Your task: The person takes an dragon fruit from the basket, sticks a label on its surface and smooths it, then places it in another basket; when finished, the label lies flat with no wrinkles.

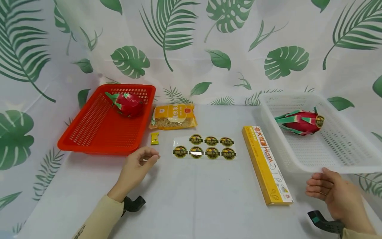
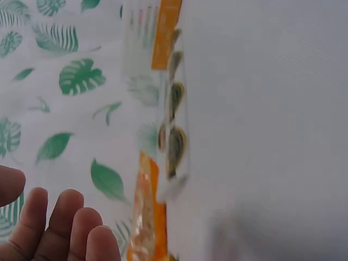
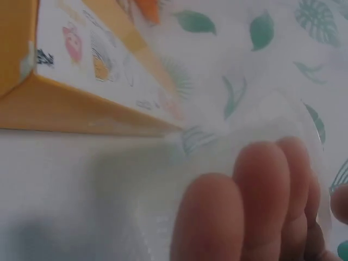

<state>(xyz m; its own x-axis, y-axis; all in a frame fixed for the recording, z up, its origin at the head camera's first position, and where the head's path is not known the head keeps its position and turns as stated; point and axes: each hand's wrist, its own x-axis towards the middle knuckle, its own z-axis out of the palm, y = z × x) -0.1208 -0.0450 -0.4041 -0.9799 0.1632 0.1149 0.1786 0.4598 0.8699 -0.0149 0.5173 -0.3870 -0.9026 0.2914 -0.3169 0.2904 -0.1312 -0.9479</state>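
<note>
My left hand [image 1: 135, 167] hovers over the table just off the near right corner of the red basket [image 1: 98, 150], fingers loosely bent and holding nothing; the left wrist view shows them relaxed. A small yellow packet [image 1: 154, 138] lies just beyond its fingertips. At the front rim of the white basket [image 1: 290, 157] is my right hand [image 1: 338, 192], its thumb tip right at the rim and its fingers loosely bent below. Inside the white basket lies a dragon fruit [image 1: 301, 122] with a round black-and-gold sticker [image 1: 320, 121]. Another dragon fruit [image 1: 128, 103], no sticker showing, lies in the red basket.
A clear sheet of black-and-gold stickers [image 1: 204, 147] lies mid-table. Behind it, beside the red basket, rests an orange-and-clear bag [image 1: 173, 117]. A long yellow-and-white pasta box [image 1: 267, 166] lies left of the white basket. A leaf-patterned cloth [image 1: 185, 49] hangs behind.
</note>
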